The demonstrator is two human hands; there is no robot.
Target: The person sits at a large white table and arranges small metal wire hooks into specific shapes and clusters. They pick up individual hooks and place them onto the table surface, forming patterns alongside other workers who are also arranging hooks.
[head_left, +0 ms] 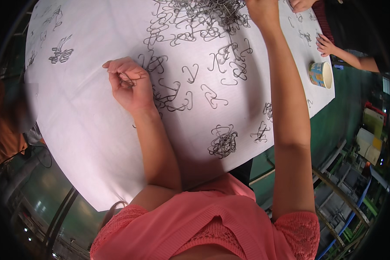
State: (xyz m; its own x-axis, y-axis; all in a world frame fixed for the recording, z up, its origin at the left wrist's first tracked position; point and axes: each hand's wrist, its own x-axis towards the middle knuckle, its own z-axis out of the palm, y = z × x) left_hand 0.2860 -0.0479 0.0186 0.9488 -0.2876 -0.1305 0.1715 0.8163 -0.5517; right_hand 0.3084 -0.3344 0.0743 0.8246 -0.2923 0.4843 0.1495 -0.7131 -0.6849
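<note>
Many thin grey wire hooks, bent in S-like and V-like shapes, lie on a white-covered table [86, 108]. A dense heap of hooks [223, 13] sits at the far middle, with looser ones spread nearer. My left hand [132, 84] is curled palm up, left of the scattered hooks, its fingers closed around a bit of dark wire hook [125, 81]. My right hand [263, 12] reaches to the far edge of the view, just right of the dense heap. Its fingertips are cut off by the frame, so what they do is hidden.
A small tangle of hooks [223, 142] lies near the table's front edge. Another small group [61, 55] lies far left. At the right edge stands a printed paper cup [320, 74]. Another person's hand [325, 45] rests on the table at far right.
</note>
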